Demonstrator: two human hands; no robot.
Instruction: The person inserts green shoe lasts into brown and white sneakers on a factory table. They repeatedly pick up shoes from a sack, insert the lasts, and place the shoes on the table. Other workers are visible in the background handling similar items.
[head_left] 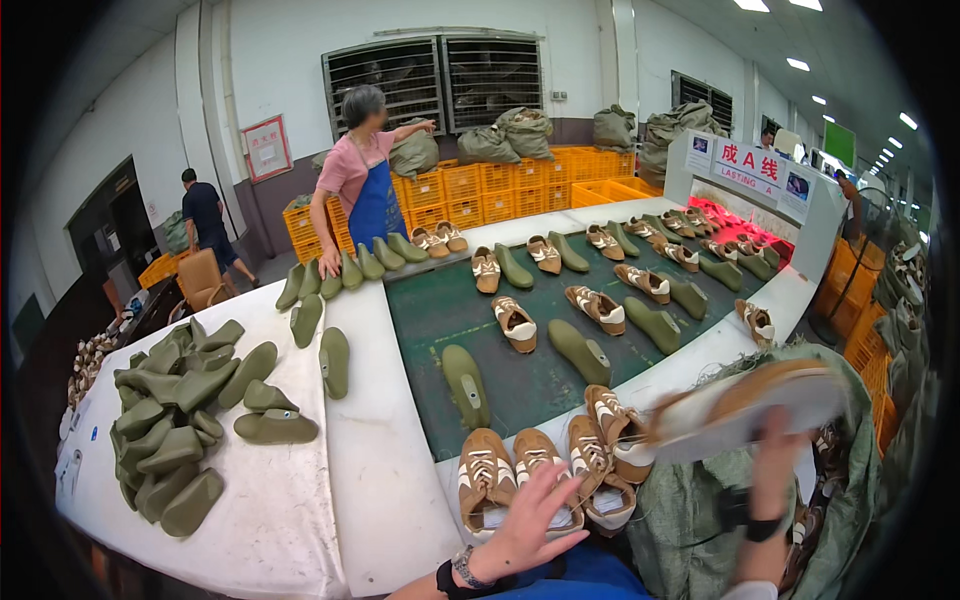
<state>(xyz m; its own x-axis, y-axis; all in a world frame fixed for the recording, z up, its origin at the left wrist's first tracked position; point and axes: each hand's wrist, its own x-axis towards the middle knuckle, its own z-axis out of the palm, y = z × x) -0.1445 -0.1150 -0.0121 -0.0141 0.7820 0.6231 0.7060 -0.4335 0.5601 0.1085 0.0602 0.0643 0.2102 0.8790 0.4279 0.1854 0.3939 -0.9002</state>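
A brown-and-white shoe [740, 405], motion-blurred, was held in the right grip [775, 450] at the lower right of the frame, above a coarse woven green sack [690, 530] with a frayed rim. The left grip [530, 520] was spread wide, fingers apart, over laced shoes [485, 475] lined up at bottom centre; contact there could not be told. White stripes were set on their brown, suede-like uppers. Smooth, foot-shaped olive lasts [200, 385] were heaped at left on the white desk [380, 480]. On the flat dark green belt [415, 340], mid-frame, more shoes [597, 308] and lasts were spaced out. At upper centre-left, a row of lasts was touched by a co-worker's hand [330, 262]; slatted orange crates [490, 190] were stacked behind.
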